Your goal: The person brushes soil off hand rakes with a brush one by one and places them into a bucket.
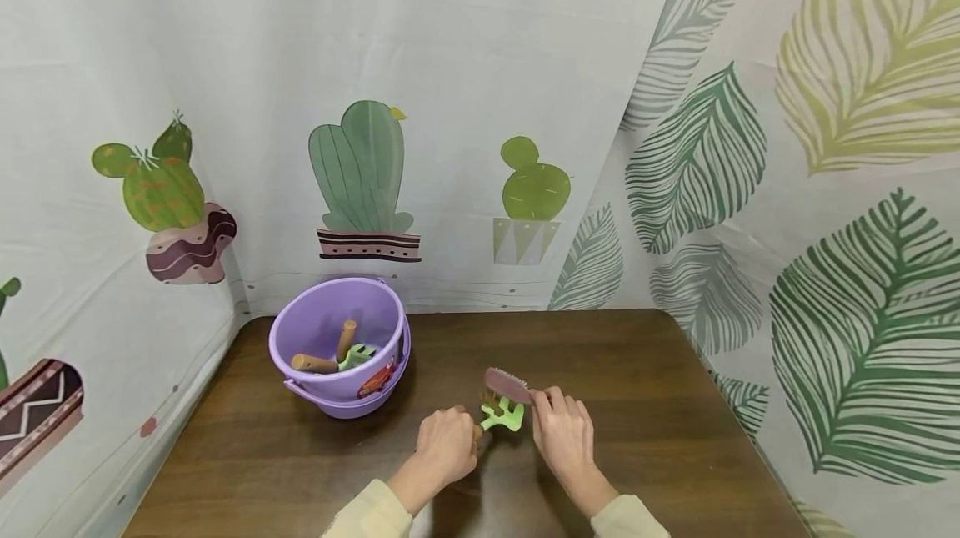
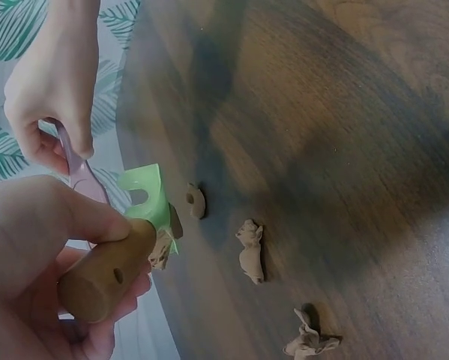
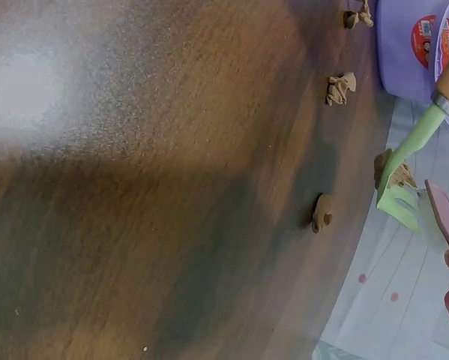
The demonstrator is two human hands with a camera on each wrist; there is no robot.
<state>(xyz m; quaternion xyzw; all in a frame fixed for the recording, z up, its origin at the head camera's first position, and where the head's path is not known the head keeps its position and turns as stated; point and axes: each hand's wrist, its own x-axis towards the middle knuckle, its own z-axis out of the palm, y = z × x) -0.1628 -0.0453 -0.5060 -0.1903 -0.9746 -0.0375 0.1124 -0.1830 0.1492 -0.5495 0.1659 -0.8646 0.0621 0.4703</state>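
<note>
My left hand [image 1: 446,442] grips the wooden handle [image 2: 108,277] of a small garden hand rake with a light green head [image 1: 506,415]. Its tines hang above the table, and a brown clay-like clump [image 3: 398,174] clings to them. My right hand [image 1: 564,431] pinches the handle of a dusty-pink brush [image 1: 507,384]. The brush head lies right by the rake's tines, bristles facing them. In the left wrist view, several brown clumps lie on the table below: a rounded one [image 2: 196,201], a longer one [image 2: 250,253] and a jagged one [image 2: 312,341].
A purple bucket [image 1: 345,392] stands at the table's back left, its handle lowered. Inside lie tools with wooden handles [image 1: 313,364] and a green fork-like head [image 1: 357,356]. The dark wooden table [image 1: 600,354] ends against a printed curtain [image 1: 450,104].
</note>
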